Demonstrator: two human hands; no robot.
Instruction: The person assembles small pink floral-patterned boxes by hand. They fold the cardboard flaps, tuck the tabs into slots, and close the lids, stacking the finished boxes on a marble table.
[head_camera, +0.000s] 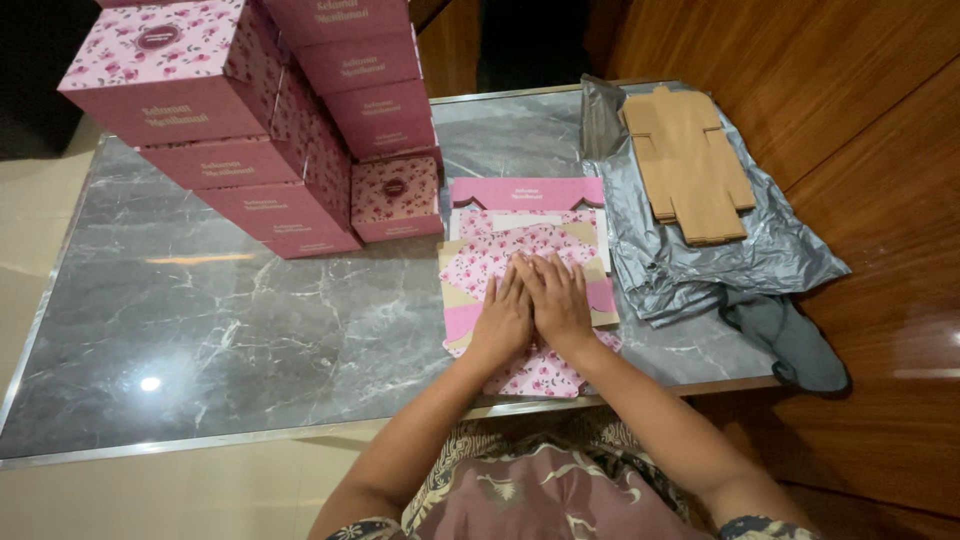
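While both hands press down, the grey marble table (200, 320) carries everything. Stacked pink floral boxes (250, 110) fill its far left part. Crumpled grey plastic wrap (690, 250) lies at right, with flat brown cardboard blanks (690, 165) on top. Near the front edge, an unfolded pink floral box blank (525, 240) lies flat on a small pile of similar blanks. Left hand (503, 318) and right hand (557, 305) rest palms-down on it, side by side, touching, fingers flat, gripping nothing.
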